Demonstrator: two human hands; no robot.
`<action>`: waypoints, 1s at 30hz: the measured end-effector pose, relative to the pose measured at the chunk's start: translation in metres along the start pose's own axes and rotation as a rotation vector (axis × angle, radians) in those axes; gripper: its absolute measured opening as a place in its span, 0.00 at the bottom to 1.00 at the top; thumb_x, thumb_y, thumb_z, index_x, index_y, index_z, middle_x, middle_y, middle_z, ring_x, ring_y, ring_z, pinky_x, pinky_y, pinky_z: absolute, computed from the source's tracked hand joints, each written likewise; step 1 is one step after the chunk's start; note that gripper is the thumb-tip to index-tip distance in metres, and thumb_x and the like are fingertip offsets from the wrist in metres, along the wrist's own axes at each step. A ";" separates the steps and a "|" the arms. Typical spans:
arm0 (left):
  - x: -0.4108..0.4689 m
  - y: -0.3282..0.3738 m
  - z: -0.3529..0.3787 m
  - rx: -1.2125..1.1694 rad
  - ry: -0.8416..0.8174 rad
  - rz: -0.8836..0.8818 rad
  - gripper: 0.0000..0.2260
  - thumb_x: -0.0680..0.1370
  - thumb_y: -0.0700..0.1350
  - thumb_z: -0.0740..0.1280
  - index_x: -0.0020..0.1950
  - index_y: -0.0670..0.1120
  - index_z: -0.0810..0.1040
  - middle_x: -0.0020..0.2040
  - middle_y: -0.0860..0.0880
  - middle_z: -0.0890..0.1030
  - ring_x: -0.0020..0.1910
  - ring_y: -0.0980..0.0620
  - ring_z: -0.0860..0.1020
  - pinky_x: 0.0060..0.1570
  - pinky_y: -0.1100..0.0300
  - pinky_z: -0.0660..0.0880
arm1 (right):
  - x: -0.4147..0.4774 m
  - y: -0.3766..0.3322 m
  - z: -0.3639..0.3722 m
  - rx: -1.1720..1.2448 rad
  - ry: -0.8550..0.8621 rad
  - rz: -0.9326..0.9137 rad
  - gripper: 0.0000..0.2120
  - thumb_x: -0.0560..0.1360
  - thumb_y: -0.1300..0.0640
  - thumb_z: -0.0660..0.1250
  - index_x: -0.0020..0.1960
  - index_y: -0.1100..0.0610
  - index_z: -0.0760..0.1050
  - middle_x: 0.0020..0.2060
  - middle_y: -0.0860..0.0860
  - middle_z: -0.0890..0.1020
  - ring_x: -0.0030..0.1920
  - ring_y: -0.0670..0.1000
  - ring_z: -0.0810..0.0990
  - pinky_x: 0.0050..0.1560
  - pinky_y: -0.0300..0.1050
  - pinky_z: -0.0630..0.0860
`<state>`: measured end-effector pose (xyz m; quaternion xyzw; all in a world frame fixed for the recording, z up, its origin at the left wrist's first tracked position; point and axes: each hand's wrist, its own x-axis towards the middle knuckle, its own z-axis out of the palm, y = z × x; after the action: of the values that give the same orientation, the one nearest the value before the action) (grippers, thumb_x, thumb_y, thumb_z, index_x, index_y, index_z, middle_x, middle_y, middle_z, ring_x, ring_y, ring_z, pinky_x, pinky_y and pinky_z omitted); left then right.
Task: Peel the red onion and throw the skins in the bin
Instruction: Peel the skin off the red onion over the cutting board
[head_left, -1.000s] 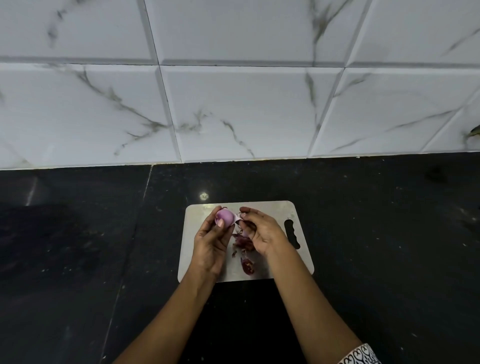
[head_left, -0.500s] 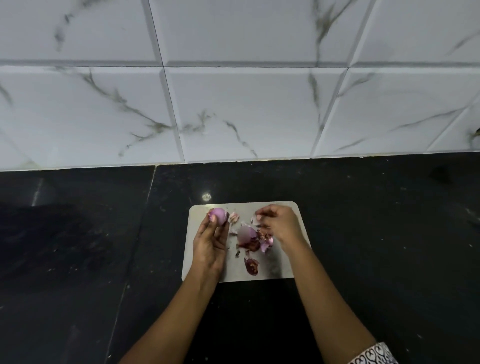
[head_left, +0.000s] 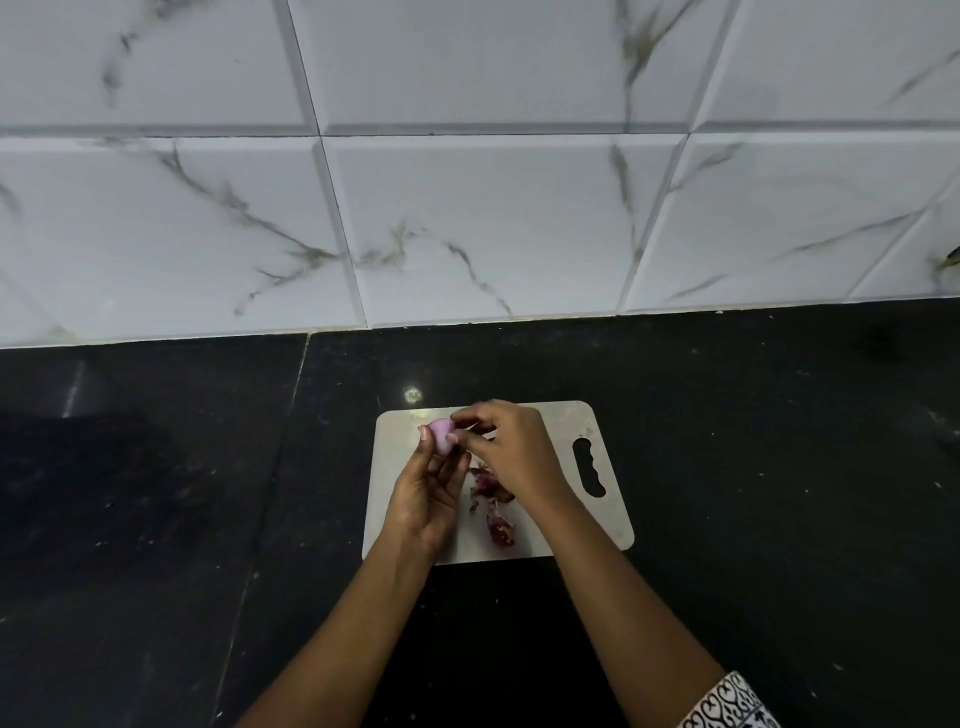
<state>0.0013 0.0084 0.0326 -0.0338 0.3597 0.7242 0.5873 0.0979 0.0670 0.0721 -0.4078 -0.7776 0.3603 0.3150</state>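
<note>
While the left hand (head_left: 423, 499) grips the nearly bare red onion (head_left: 440, 430) over the cutting board (head_left: 615, 519) and the right hand (head_left: 514, 452) pinches at its side, peeling looks almost done, leaving the loose skins (head_left: 493, 501) below to gather for an unseen bin.

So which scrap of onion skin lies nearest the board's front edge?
The lone dark red scrap, apart from the heap of skins beside the right hand; it lies closer to the person.
</note>
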 end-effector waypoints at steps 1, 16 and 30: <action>-0.001 0.000 0.001 0.009 0.001 0.004 0.12 0.79 0.48 0.62 0.52 0.41 0.79 0.42 0.46 0.85 0.41 0.55 0.84 0.47 0.63 0.79 | 0.001 0.000 -0.003 -0.004 -0.007 -0.008 0.11 0.69 0.56 0.74 0.51 0.56 0.82 0.46 0.51 0.84 0.44 0.46 0.82 0.46 0.36 0.77; -0.003 -0.001 0.002 0.185 -0.030 0.012 0.11 0.79 0.47 0.62 0.52 0.44 0.81 0.49 0.48 0.84 0.50 0.54 0.81 0.52 0.61 0.74 | 0.008 -0.005 -0.013 -0.123 -0.076 0.013 0.10 0.73 0.55 0.70 0.51 0.56 0.82 0.43 0.52 0.84 0.27 0.38 0.73 0.33 0.30 0.71; 0.000 0.005 -0.011 -0.050 -0.053 0.023 0.16 0.79 0.44 0.60 0.43 0.39 0.85 0.43 0.43 0.85 0.42 0.50 0.85 0.46 0.62 0.80 | 0.008 0.021 -0.012 0.423 0.209 0.419 0.04 0.75 0.63 0.67 0.44 0.56 0.80 0.39 0.52 0.82 0.38 0.49 0.82 0.39 0.38 0.79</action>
<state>-0.0073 0.0019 0.0271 -0.0251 0.3262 0.7403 0.5873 0.1118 0.0862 0.0635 -0.5196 -0.5478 0.5272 0.3899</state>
